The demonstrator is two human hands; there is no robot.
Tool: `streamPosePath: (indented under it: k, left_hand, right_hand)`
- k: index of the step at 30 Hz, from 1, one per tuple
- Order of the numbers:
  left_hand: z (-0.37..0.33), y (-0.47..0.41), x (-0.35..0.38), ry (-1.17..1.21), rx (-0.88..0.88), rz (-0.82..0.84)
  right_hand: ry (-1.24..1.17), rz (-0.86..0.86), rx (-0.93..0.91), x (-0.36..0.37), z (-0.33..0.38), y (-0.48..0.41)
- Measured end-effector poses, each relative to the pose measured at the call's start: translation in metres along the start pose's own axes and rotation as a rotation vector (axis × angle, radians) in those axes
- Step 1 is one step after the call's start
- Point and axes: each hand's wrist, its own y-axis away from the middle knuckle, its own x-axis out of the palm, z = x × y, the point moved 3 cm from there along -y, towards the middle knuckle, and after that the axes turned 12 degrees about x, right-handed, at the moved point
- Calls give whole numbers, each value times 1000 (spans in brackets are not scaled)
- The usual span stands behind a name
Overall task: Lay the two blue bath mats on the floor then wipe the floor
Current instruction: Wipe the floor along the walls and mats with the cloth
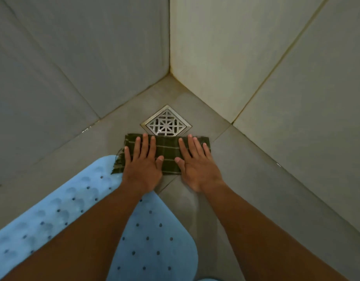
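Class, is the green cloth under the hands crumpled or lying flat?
Flat: the cloth lies flat on the floor tile, pressed down by the left hand and right hand.

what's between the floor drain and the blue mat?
In the head view, the folded green checked cloth lies between the drain and blue bath mat, both hands flat on it.

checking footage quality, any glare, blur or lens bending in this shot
Head view: dim, flat light; a small glint on the metal drain grate; wide-angle lens bows the wall grout lines; both hands, left hand and right hand, and the green cloth stay sharp.
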Motion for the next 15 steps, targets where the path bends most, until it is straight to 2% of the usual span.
streamPosePath:
  k: [4, 15]
  left_hand:
    - [-32, 4, 10, 49, -119, -79]
    - [-121, 16, 31, 119, -397, -155]
  right_hand:
    - [34, 24, -89, -11, -26, -11]
    - [168, 92, -352, -22, -94, -21]
